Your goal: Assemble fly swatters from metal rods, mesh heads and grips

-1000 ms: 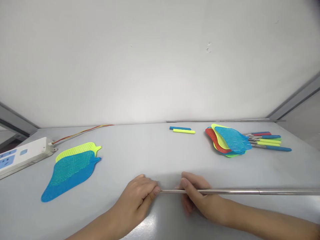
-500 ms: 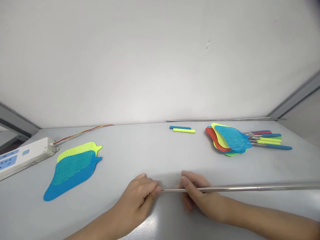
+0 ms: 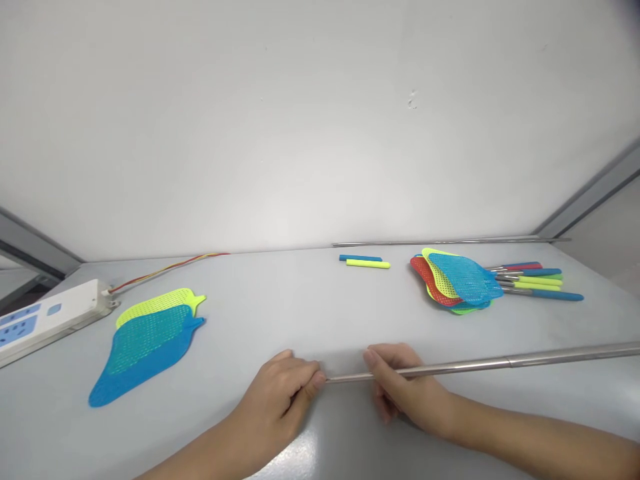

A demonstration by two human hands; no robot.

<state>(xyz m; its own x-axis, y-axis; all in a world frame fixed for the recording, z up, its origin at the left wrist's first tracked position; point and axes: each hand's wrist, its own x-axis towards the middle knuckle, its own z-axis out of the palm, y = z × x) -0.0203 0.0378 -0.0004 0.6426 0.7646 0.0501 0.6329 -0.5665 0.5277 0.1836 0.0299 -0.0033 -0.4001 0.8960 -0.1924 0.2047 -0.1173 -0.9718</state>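
Evidently the weight of the long steel rod [image 3: 475, 365] shapes the grip: the right hand [image 3: 407, 390] pinches it between thumb and fingers near its bare end, which leaves the shaft reaching out rightward above the bench [image 3: 300, 313]. The left hand [image 3: 273, 400] sits curled, its fingertips just beside that end, not clearly touching. Farther off, blue and yellow swatter heads [image 3: 145, 353] lie overlapped on the left, and a heap of swatters [image 3: 463, 280] sits right, their coloured handles [image 3: 543, 283] fanned together.
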